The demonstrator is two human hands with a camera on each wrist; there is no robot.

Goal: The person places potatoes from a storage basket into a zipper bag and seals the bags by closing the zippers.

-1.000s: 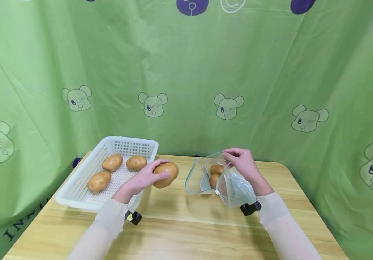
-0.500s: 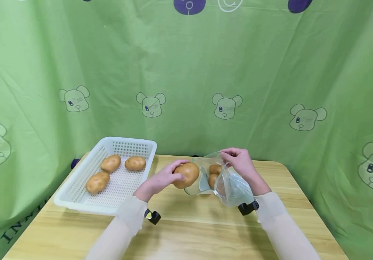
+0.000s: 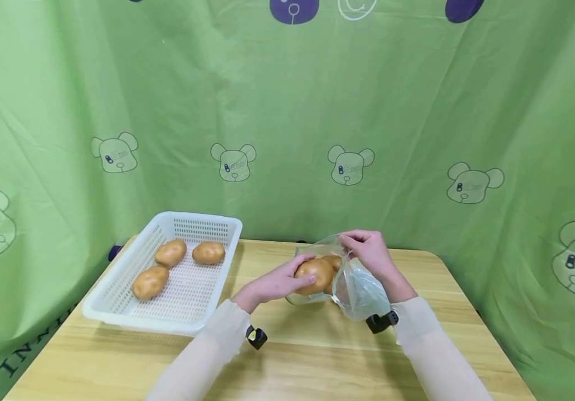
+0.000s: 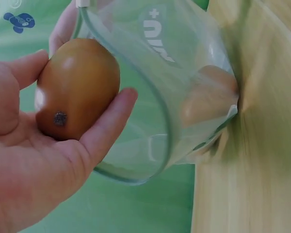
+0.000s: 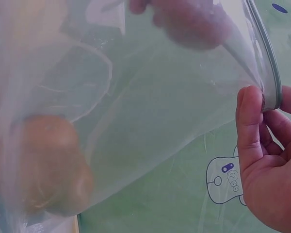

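Observation:
A brown potato (image 4: 77, 87) is gripped by my left hand (image 3: 277, 281) right at the mouth of a clear zip bag (image 3: 362, 301). Thumb and fingers curl round its sides in the left wrist view. My right hand (image 3: 370, 253) pinches the bag's top edge, and the right wrist view shows its thumb (image 5: 250, 126) pressed on the zip rim. Inside the bag, low down, lie potatoes (image 5: 43, 165), blurred through the plastic. In the head view the held potato partly hides them.
To the left a white perforated basket (image 3: 139, 314) stands on the wooden table (image 3: 327, 362), with three potatoes (image 3: 150, 282) in it. A green curtain (image 3: 287, 111) hangs close behind the table.
My left hand has carried the potato rightward from beside the basket to the bag's opening. My right hand keeps its pinch on the bag's edge, nearly unmoved.

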